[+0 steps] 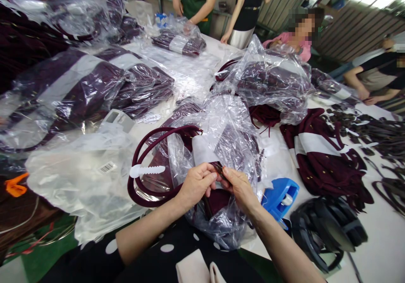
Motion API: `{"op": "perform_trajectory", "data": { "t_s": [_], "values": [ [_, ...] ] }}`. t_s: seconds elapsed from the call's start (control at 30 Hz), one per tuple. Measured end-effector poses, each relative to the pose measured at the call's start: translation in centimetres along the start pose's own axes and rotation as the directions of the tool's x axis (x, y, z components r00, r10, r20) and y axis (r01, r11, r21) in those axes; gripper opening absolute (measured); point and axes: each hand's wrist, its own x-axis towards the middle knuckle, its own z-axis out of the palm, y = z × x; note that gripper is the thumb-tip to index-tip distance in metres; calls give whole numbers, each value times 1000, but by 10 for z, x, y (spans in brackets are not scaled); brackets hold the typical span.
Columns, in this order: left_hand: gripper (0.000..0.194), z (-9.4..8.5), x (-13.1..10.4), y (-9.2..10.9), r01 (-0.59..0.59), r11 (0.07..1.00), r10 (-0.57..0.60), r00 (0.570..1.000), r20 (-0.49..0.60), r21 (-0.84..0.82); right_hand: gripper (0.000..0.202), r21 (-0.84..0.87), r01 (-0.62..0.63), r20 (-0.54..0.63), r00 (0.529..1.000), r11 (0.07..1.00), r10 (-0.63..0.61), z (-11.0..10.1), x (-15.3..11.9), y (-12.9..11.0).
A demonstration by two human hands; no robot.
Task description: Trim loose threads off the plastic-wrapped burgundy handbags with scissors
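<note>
In front of me lies a maroon bag [218, 200] partly inside a clear plastic bag [234, 125]. My left hand [198, 184] and my right hand [238, 185] meet over it, fingers pinched on a short dark strap [218, 168] with a small metal glint. Which part of the maroon bag the strap belongs to, I cannot tell. A white paper band [202, 149] wraps the bag just above my fingers. Beside my left forearm loop the maroon handles [134, 186], with a white ridged tie [147, 170] across them.
Blue tape dispenser [280, 198] and black headphones [329, 228] lie to the right, near a banded maroon bag [329, 156] and dark straps [370, 127]. Clear plastic bags [85, 169] lie left. Wrapped maroon bags [63, 80] pile up behind them. Several people stand across the table.
</note>
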Motion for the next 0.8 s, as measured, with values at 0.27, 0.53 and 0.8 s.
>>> {"op": "perform_trajectory", "data": {
  "t_s": [0.27,0.53,0.8],
  "values": [
    [22,-6,-3,-7,51,989,-60,996,-60,-139,39,-269,167,-74,978,948,-194,-13,-12,4],
    [25,-22,-10,-6,101,961,-139,981,-135,-258,38,-779,286,99,935,558,-340,-8,-21,15],
    [23,-34,-20,-10,38,985,-80,965,-250,-168,15,-801,272,44,915,533,-401,-19,-16,24]
  ]
}}
